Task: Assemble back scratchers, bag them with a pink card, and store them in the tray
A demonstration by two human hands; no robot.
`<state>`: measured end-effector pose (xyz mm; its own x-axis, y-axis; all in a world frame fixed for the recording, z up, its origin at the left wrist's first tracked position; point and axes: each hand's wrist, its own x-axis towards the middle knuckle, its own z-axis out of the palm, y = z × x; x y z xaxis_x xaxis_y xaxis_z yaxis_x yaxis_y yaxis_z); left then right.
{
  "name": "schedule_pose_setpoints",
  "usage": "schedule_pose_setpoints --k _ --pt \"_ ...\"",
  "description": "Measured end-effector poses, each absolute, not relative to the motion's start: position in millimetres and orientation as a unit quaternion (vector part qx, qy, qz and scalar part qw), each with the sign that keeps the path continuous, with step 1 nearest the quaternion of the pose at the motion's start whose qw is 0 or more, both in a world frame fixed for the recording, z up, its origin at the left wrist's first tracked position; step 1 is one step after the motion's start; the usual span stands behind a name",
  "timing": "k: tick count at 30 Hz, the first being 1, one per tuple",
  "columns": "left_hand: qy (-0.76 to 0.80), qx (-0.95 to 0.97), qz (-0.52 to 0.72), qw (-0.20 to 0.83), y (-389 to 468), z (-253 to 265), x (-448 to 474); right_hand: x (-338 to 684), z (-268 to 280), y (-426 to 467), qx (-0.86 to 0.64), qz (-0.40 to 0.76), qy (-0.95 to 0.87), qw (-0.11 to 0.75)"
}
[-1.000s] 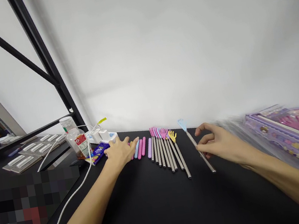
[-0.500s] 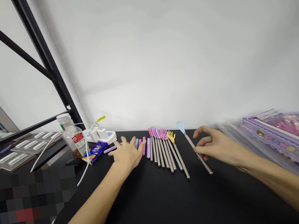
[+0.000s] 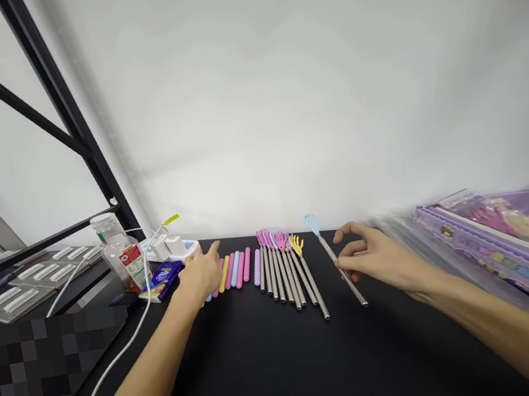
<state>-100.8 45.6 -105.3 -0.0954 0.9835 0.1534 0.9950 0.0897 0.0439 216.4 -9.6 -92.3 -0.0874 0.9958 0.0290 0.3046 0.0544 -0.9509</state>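
My right hand [image 3: 373, 257] is at a light-blue back scratcher [image 3: 334, 255] with a metal rod, thumb and lower fingers against the rod, index finger curved away from it. To its left lies a row of back scratchers [image 3: 285, 275] with pink, blue, purple and yellow hand-shaped heads. My left hand [image 3: 201, 276] is over the left end of a row of coloured tubes [image 3: 237, 270], in pink, yellow, blue and purple. Its fingers are curled and partly hidden, so what they hold does not show. A purple tube [image 3: 257, 267] lies beside the metal rods.
On the left are a clear jar [image 3: 122, 255], a purple packet [image 3: 164, 279], a white power strip [image 3: 174, 247] and a white cable [image 3: 138, 337]. A purple printed box [image 3: 487, 255] with plastic wrap stands right. A white wall backs the black table [image 3: 274, 379].
My left hand has moved left off the middle of the tubes, uncovering several, and its spread fingers have curled in. The right hand stays at the blue scratcher. The view shifts slightly.
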Motion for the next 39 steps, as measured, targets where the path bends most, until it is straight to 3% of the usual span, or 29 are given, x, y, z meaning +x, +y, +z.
schedule_pose_setpoints --k 8,14,19,27,39 --pt "-0.734 -0.677 -0.018 0.053 34 -93 -86 215 -96 -9 -0.533 0.457 -0.568 0.430" --pt "-0.683 -0.700 -0.106 0.181 25 -97 -59 207 -100 -9 -0.507 0.522 -0.512 0.456" --pt "-0.588 -0.786 -0.137 0.136 26 -101 -45 205 -99 -11 -0.485 0.566 -0.490 0.452" --pt "-0.620 -0.767 -0.161 0.040 38 -85 -82 195 -98 -14 -0.443 0.572 -0.505 0.470" --pt "-0.640 -0.755 -0.112 0.089 40 -101 -70 178 -100 -12 -0.438 0.565 -0.512 0.476"
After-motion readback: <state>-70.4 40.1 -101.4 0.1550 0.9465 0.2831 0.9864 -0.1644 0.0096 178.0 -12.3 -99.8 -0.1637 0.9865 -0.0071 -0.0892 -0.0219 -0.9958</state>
